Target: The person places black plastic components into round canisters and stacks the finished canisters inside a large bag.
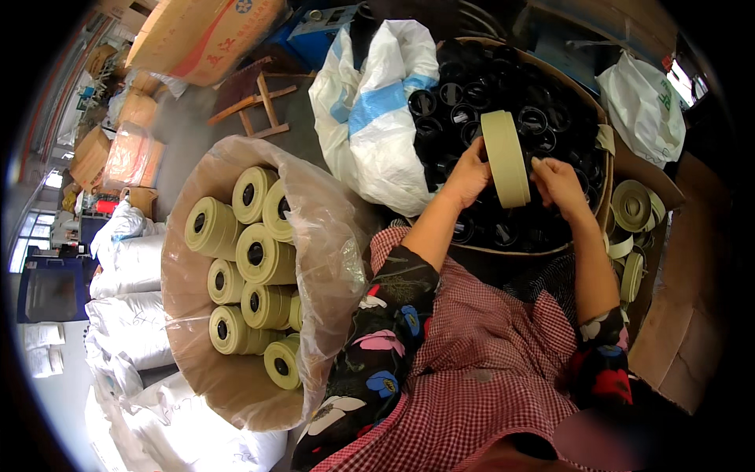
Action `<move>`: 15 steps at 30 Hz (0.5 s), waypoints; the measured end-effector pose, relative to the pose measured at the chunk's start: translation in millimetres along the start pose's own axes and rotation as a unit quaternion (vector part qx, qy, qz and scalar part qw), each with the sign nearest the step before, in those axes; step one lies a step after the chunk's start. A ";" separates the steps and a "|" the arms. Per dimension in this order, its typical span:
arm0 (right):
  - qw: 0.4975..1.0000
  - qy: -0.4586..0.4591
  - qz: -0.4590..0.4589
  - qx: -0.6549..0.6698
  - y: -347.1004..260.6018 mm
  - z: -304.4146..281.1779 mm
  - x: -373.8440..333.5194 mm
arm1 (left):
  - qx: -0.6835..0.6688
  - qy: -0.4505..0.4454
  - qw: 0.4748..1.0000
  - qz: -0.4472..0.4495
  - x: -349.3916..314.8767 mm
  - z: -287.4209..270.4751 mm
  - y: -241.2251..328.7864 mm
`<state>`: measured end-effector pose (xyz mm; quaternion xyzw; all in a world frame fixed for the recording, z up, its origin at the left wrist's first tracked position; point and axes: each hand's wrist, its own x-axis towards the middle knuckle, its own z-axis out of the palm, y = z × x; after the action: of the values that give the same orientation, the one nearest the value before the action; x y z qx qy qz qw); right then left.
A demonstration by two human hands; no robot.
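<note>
Yellow roll (506, 159), probably light, stiff and best taken by its rim, hangs above the box (605, 141) inside its near edge, left hand (469, 176) fingers grasping it, right hand (558, 186) fingers curled alongside, hold unclear.

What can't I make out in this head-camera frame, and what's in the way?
All in the head view:
Left hand: some fingers hidden behind the yellow roll.
Right hand: whether it holds anything, unclear against the black parts.
Bagged rolls: some partly covered by folded clear plastic.
Cardboard box: cut off by the top edge.
</note>
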<state>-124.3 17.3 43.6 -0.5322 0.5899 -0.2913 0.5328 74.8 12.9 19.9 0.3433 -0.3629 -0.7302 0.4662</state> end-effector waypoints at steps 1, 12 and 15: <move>0.997 0.047 -0.049 0.032 6.7 4.5 3.5 | -0.003 -0.006 1.000 -0.003 1.7 3.0 0.0; 0.996 0.041 -0.001 0.078 4.9 20.7 5.4 | 0.458 0.165 0.821 0.298 0.0 -36.2 21.9; 0.997 0.048 0.004 0.057 1.9 18.8 -1.1 | 0.601 0.225 0.712 0.286 -7.8 -71.5 41.4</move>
<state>-107.3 23.0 37.3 -0.4838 0.5993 -0.3473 0.5349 155.3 -7.4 20.5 0.5851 -0.6900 -0.0911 0.4162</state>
